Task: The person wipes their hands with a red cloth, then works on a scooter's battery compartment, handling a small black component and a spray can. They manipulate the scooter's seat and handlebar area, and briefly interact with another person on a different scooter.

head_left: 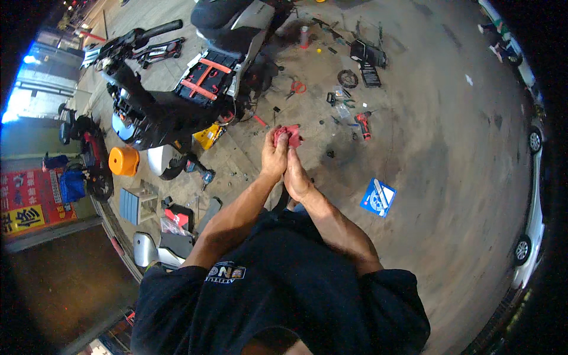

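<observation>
My left hand point(274, 155) is closed on a crumpled red cloth point(290, 133) in the middle of the view. My right hand point(296, 173) presses against it from the right, its fingers closed and partly hidden behind the left hand and the cloth. Just ahead lies a partly disassembled scooter point(148, 115), with a black battery compartment point(198, 80) crossed by red straps. A red-handled tool point(260, 120) rests on the concrete near my hands, and a red cordless drill point(364, 125) lies to their right.
An orange stool point(123, 161), grey stepped box point(133, 204), blue impact driver point(201, 171) and loose panels point(174, 242) stand or lie left. Scattered tools point(367, 62) lie ahead; a blue packet point(376, 198) lies right. Another scooter point(92, 165) is far left, a car point(529, 242) far right, a person point(497, 38) upper right.
</observation>
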Available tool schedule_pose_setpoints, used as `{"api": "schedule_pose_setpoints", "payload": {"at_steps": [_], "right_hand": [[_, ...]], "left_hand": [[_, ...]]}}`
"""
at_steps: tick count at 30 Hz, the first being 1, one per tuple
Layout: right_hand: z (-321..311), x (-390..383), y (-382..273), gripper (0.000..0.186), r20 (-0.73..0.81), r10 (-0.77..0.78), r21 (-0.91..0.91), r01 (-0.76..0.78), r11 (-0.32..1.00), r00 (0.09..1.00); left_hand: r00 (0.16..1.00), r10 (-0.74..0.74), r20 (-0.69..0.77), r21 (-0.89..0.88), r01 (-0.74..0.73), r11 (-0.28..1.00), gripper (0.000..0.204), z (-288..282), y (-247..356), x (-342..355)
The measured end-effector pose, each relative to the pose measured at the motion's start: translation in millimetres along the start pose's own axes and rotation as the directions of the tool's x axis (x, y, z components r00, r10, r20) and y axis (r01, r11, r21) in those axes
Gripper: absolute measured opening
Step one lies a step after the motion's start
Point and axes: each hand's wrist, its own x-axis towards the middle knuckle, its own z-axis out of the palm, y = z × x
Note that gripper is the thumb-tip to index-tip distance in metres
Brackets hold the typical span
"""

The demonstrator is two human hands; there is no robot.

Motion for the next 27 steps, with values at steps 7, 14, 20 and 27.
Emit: {"api": "schedule_pose_setpoints", "payload": {"at_steps": [7,14,20,27], "right_hand": [[-64,5,-18,0.071,-0.079,-0.148,-0.513,0.087,0.854,0.986],[-127,23,-19,0.044,-0.485,-0.466,-0.539,0.167,0.826,0.74],[-193,31,-83,0.038,-0.567,-0.295,-0.124,0.274,0.954,0.769],[-185,62,-93,0.069,-0.217,-0.342,0.021,0.355,0.935,0.914]], "left_hand": [[0.91,-0.321,0.262,-0.486,0.412,0.771,0.046,49,-11,-10],[0.777,-0.253,0.577,-0.388,0.533,0.751,0.072,110,10,-9],[0.5,-0.127,0.857,-0.291,0.671,0.682,0.075,138,25,-6],[0.618,-0.073,0.783,0.381,-0.383,0.841,0.072,174,38,70]]}}
